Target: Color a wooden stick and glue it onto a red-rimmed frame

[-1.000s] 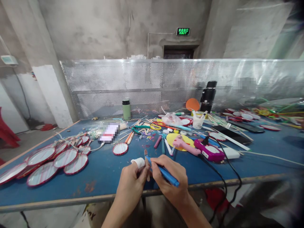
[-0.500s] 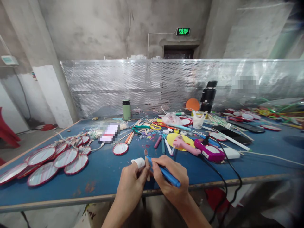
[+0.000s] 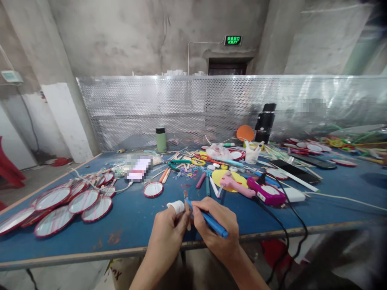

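My left hand (image 3: 167, 233) pinches a thin wooden stick (image 3: 186, 199) upright at the near edge of the blue table (image 3: 133, 217); one finger wears a white wrap (image 3: 176, 207). My right hand (image 3: 216, 229) is closed round a blue pen-like tool (image 3: 211, 222), its tip touching the stick. Both hands sit close together above the table's front edge.
Several round red-rimmed discs (image 3: 60, 201) lie at the left, one more (image 3: 152, 189) near the middle. A magenta glue gun (image 3: 266, 192) with a black cord (image 3: 284, 229), a pink tool (image 3: 234, 185), a yellow disc, sticks, scissors, a green bottle (image 3: 161, 139) and a perforated metal screen (image 3: 211, 108) lie beyond.
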Demonstrator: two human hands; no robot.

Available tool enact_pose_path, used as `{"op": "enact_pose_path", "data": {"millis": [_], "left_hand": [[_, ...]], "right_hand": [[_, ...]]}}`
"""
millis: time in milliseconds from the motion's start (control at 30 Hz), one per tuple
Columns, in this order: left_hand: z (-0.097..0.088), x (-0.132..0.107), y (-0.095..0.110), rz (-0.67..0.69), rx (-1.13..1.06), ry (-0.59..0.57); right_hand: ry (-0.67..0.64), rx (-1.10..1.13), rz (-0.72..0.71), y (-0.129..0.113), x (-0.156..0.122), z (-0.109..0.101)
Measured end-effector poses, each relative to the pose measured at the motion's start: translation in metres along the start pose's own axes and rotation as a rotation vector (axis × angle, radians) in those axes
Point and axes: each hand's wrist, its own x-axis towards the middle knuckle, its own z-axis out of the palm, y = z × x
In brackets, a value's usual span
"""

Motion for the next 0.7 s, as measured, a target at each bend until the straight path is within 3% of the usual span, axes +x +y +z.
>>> {"op": "enact_pose_path", "data": {"millis": [700], "left_hand": [[-0.0004, -0.0013, 0.0013, 0.014, 0.005, 0.009]], "right_hand": [[0.019, -0.032, 0.013, 0.0020, -0.0009, 0.0006]]}}
